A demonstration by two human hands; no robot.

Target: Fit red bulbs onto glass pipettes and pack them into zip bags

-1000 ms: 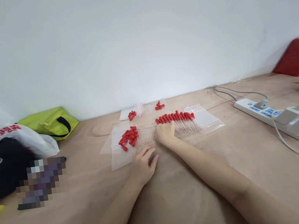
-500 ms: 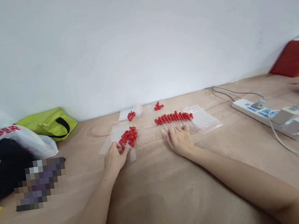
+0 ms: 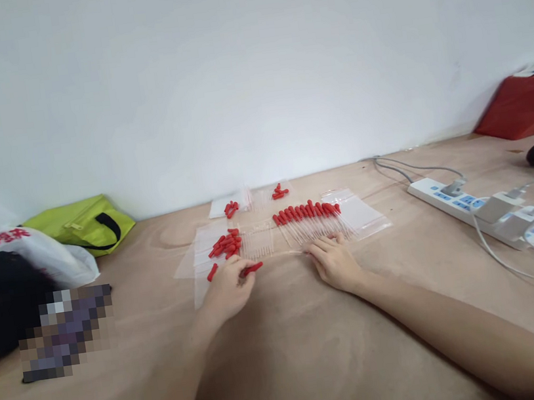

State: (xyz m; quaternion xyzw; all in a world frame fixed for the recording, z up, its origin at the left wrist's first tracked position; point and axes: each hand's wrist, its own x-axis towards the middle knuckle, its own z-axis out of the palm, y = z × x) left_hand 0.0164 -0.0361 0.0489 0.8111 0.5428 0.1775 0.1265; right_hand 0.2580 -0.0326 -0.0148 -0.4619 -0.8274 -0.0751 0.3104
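Red bulb (image 3: 255, 267) between left thumb and fingers, thin clear tube (image 3: 285, 254) in right fingertips.
Head view: the left hand (image 3: 229, 286) pinches the bulb beside loose bulbs (image 3: 225, 245) on a plastic bag (image 3: 202, 293); the right hand (image 3: 336, 264) pinches the tube near red-topped tubes (image 3: 306, 212). One of each appears in handling; so slender a tube calls for a light grip.

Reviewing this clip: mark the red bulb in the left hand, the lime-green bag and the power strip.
Red bulb (image 3: 255, 268): head view, on its side, beyond the fingertips.
Lime-green bag (image 3: 88, 210): head view, on its upper side.
Power strip (image 3: 462, 203): head view, on its socket face.
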